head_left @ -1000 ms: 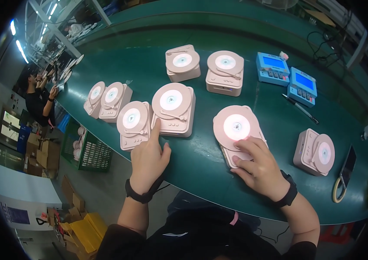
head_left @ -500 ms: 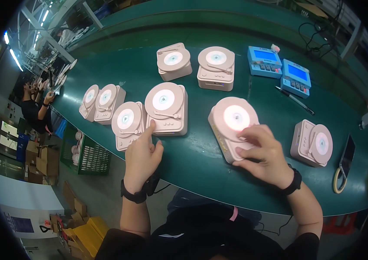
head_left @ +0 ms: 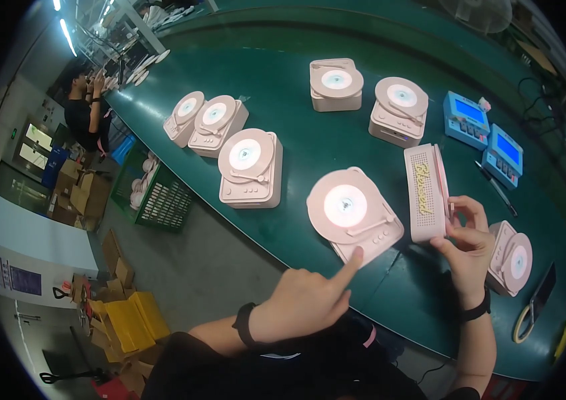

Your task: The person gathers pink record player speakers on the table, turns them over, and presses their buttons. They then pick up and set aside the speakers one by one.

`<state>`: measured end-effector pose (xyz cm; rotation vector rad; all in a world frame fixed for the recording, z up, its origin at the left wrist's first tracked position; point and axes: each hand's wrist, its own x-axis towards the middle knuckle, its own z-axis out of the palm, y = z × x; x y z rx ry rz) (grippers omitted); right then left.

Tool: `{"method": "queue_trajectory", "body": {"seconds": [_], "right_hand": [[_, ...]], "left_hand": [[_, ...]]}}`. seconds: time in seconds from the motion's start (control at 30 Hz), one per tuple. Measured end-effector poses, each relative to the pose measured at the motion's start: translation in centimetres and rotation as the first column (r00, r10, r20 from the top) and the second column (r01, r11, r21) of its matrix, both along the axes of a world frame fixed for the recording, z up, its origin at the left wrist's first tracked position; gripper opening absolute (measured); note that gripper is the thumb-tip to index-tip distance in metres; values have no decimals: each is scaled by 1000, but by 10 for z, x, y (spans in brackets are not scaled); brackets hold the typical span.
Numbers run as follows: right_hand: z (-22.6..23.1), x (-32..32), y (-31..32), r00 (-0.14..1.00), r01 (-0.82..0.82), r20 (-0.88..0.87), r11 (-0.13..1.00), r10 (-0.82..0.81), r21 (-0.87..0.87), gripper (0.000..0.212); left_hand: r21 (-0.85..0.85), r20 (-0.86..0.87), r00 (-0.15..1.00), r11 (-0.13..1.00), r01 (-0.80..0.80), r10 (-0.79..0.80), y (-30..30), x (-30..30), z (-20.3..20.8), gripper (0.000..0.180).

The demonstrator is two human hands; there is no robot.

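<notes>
In front of me lies a pink mini record-player-shaped speaker (head_left: 346, 207) with its white disc lit. My left hand (head_left: 310, 300) points at it, index finger stretched out onto the front edge near the small buttons, other fingers curled. My right hand (head_left: 466, 247) grips a second pink mini record player (head_left: 426, 193), thumb and fingers at its near end. That one is tipped up, so its perforated side with gold raised lettering faces me. Right of that hand sits another mini record player (head_left: 513, 260), partly covered by the hand.
Left on the green table (head_left: 310, 147) stand several more pink players (head_left: 250, 167); two others (head_left: 336, 83) are farther back. Two blue devices with screens (head_left: 466, 117), a pen (head_left: 496, 189), a phone (head_left: 542, 293) and a tape roll (head_left: 524, 323) lie right. A green crate (head_left: 163, 200) and a person (head_left: 86, 113) are left.
The camera view has shifted. My left hand has gone right, and the player it touches now sits nearer me, apart from its neighbour. My right hand has tipped its player up.
</notes>
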<state>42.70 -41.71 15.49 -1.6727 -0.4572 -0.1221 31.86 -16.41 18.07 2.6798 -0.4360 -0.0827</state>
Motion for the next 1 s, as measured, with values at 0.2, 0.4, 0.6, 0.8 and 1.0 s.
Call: {"method": "queue_trajectory", "body": {"seconds": [0.2, 0.4, 0.6, 0.8, 1.0], "right_hand": [[0, 0, 0, 1000, 11, -16, 1000, -11, -8, 26], [-1, -1, -1, 1000, 21, -21, 1000, -21, 1, 27], [-1, -1, -2, 1000, 23, -2, 1000, -23, -8, 26], [-2, -2, 0, 1000, 25, 1, 1000, -25, 4, 25], [-2, -3, 1, 999, 51, -4, 997, -51, 58, 25]], "left_hand": [[32, 13, 997, 997, 72, -73, 0, 1, 1, 64], [14, 40, 996, 997, 79, -80, -1, 1, -1, 63], [28, 30, 996, 997, 78, -79, -2, 1, 1, 62], [41, 30, 997, 997, 67, -68, -4, 2, 3, 62], [58, -2, 996, 994, 93, -93, -4, 4, 6, 62]]}}
